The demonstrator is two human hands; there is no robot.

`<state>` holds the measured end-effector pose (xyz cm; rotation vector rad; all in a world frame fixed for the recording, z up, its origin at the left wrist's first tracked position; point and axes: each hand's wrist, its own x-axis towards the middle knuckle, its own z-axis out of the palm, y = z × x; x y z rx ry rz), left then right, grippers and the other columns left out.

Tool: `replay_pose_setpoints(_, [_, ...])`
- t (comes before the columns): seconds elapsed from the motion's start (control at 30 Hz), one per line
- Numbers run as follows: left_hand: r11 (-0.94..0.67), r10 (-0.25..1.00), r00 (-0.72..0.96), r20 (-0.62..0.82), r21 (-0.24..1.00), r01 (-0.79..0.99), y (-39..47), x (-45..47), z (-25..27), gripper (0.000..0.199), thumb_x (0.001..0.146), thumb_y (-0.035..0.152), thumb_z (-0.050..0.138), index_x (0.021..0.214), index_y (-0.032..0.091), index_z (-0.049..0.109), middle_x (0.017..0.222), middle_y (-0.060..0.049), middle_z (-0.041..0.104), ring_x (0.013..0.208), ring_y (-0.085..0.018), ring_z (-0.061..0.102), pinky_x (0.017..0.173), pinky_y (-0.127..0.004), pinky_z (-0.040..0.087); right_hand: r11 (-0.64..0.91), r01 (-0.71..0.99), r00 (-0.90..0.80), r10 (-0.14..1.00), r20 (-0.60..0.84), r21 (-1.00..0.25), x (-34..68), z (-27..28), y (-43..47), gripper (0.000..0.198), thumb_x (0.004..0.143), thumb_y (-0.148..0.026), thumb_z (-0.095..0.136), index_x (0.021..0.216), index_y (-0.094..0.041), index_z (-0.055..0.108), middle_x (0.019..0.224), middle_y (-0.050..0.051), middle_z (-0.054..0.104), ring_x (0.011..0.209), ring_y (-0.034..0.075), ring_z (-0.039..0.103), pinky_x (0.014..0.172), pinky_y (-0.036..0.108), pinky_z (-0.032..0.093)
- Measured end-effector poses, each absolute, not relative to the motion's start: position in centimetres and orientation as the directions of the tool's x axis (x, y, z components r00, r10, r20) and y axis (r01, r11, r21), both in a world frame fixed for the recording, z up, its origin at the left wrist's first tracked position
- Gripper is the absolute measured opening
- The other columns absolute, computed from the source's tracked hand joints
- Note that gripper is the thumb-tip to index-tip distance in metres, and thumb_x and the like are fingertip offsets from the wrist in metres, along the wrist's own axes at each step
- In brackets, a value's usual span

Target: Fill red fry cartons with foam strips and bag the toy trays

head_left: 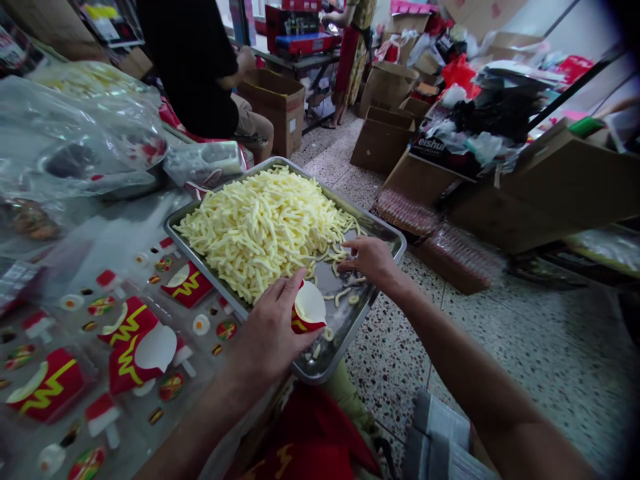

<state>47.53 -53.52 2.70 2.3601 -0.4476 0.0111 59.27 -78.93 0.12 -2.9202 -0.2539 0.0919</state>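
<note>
So, left hand (273, 313) has its grip closed round a carton (308, 308) at the tray's (320, 373) near side, white oval turned toward tray's right. Right hand (370, 260) over tray's right side, fingers bent and parted at loose sticks (343, 293); can't tell if it pinches any. Pile (267, 227) fills tray's far left, left of right fingertips, beyond carton; stick axes point every way.
</note>
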Motion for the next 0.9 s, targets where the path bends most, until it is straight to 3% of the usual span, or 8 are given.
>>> replay_pose_setpoints(0.1, [-0.673,-0.339,0.929,0.148,0.652,-0.35,-53.7,47.8,2.9,0.089,0.073,0.03,0.082,0.149,0.028,0.036,0.134,-0.01,0.058,0.125,-0.028,0.055,0.109,-0.047,0.045,-0.949,0.235,0.967,0.249,-0.047,-0.208,59.8,0.4,-78.8,0.042,0.075,-0.045,0.084,0.11,-0.023,0.077,0.097,0.005,0.07,0.08,0.018,0.061,0.07,0.027,0.041])
replay_pose_setpoints(0.2, [-0.679,-0.345,0.928,0.141,0.644,-0.351,-53.6,47.9,2.9,0.09,0.072,0.029,0.083,0.148,0.028,0.036,0.134,-0.009,0.058,0.124,-0.028,0.056,0.109,-0.046,0.045,-0.926,0.338,0.932,0.355,-0.08,-0.165,60.2,0.6,-78.3,0.018,0.083,-0.036,0.076,0.093,-0.021,0.08,0.098,0.007,0.068,0.085,0.017,0.06,0.072,0.026,0.04])
replay_pose_setpoints(0.27, [-0.685,-0.347,0.929,0.13,0.641,-0.345,-53.8,48.3,2.6,0.089,0.072,0.029,0.083,0.148,0.026,0.037,0.134,-0.01,0.058,0.124,-0.028,0.056,0.109,-0.046,0.045,-0.923,0.365,0.919,0.378,-0.109,-0.123,60.1,0.5,-77.8,0.015,0.087,-0.028,0.069,0.084,-0.018,0.079,0.097,0.008,0.069,0.085,0.017,0.06,0.071,0.026,0.038])
replay_pose_setpoints(0.5, [-0.737,-0.295,0.955,0.018,0.632,-0.24,-55.0,49.6,1.8,0.091,0.067,0.037,0.084,0.146,0.018,0.042,0.129,-0.014,0.061,0.116,-0.03,0.062,0.101,-0.043,0.049,-0.959,0.249,0.955,0.266,-0.129,-0.138,58.6,-1.1,-76.7,0.02,0.077,-0.028,0.071,0.09,-0.017,0.079,0.085,0.007,0.073,0.075,0.017,0.06,0.064,0.028,0.036])
replay_pose_setpoints(0.63, [-0.84,-0.257,0.966,-0.015,0.499,-0.215,-55.3,48.9,1.8,0.086,0.07,0.038,0.081,0.144,0.014,0.044,0.123,-0.014,0.064,0.108,-0.032,0.066,0.092,-0.041,0.052,-0.946,0.146,0.977,0.184,-0.106,-0.29,56.9,0.2,-76.0,0.017,0.078,-0.026,0.069,0.088,-0.016,0.079,0.072,0.003,0.071,0.067,0.014,0.058,0.061,0.027,0.036])
replay_pose_setpoints(0.7, [-0.871,-0.244,0.97,-0.006,0.441,-0.217,-55.6,48.8,1.9,0.083,0.071,0.038,0.079,0.143,0.014,0.046,0.121,-0.014,0.065,0.103,-0.032,0.067,0.088,-0.04,0.053,-0.919,0.204,0.967,0.243,-0.076,-0.337,55.7,1.9,-75.0,0.014,0.079,-0.024,0.069,0.086,-0.016,0.078,0.072,0.002,0.07,0.066,0.013,0.058,0.061,0.026,0.036])
replay_pose_setpoints(0.83, [-0.873,-0.18,0.978,0.101,0.442,-0.207,-55.9,49.9,2.5,0.078,0.07,0.039,0.079,0.138,0.013,0.052,0.123,-0.015,0.065,0.104,-0.032,0.067,0.089,-0.04,0.053,-0.866,0.463,0.873,0.482,-0.071,-0.188,54.0,6.2,-71.8,0.014,0.084,-0.02,0.063,0.08,-0.016,0.075,0.083,0.006,0.071,0.071,0.015,0.058,0.063,0.028,0.037])
replay_pose_setpoints(0.9, [-0.849,-0.136,0.973,0.184,0.486,-0.21,-55.7,50.8,3.2,0.078,0.066,0.033,0.081,0.136,0.013,0.054,0.123,-0.015,0.066,0.108,-0.032,0.066,0.094,-0.04,0.052,-0.802,0.569,0.806,0.588,-0.073,-0.183,54.0,8.2,-70.4,0.017,0.087,-0.014,0.058,0.084,-0.016,0.075,0.088,0.008,0.072,0.074,0.016,0.059,0.066,0.03,0.039])
